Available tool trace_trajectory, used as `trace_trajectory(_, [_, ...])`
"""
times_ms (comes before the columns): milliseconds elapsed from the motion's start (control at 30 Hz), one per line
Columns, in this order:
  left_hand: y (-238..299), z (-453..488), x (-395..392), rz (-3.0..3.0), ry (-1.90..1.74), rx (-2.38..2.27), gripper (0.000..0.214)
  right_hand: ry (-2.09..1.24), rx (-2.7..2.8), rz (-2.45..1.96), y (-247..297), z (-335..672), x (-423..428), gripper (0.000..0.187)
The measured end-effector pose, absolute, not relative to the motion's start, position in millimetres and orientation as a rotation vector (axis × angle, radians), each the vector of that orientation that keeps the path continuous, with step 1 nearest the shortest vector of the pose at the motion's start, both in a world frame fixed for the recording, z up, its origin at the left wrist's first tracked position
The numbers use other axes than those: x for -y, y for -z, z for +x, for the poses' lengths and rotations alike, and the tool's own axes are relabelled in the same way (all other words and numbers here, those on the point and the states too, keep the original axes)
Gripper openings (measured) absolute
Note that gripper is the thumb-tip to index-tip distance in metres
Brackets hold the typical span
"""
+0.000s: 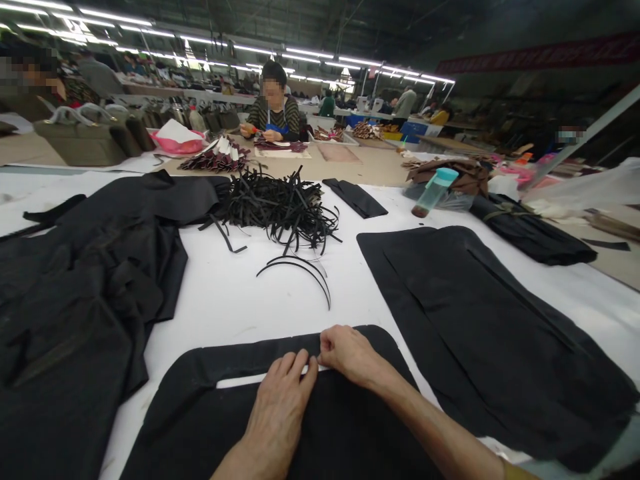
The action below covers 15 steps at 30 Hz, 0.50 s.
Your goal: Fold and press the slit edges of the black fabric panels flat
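Observation:
A black fabric panel (pixel 180 413) with rounded corners lies on the white table in front of me. Near its far edge runs a long narrow slot showing white (pixel 240 381); whether that is a strip or the tabletop, I cannot tell. My left hand (pixel 281 395) rests on the panel across the slot, fingers stretched out and lying flat. At the slot's right part, my right hand (pixel 347 352) is closed in a pinch against the panel, its fingertips close to the left ones. Whatever is between those fingers is too small to make out.
Beyond the panel is a heap of black strips (pixel 280 203), with thin curved strips (pixel 305 267) nearer. Crumpled black fabric (pixel 90 287) covers the left; stacked black panels (pixel 480 320) lie right. A teal-lidded bottle (pixel 434 192) stands behind them. A co-worker (pixel 275 110) sits opposite.

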<state>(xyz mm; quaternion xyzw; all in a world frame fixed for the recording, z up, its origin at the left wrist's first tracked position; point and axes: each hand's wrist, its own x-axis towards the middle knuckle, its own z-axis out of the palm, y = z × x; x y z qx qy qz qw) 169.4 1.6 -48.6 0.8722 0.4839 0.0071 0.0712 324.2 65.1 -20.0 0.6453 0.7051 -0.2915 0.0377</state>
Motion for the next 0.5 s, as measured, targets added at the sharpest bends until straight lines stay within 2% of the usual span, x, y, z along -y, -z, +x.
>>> trace_trajectory(333, [59, 144, 6, 2.771, -0.033, -1.442, 0.061, 0.895, -2.075, 2.056, 10, 366, -66, 0.013])
trace_trajectory(500, [54, 126, 16, 2.749, -0.088, -1.435, 0.05, 0.977, -2.088, 2.015, 21, 376, -66, 0.012])
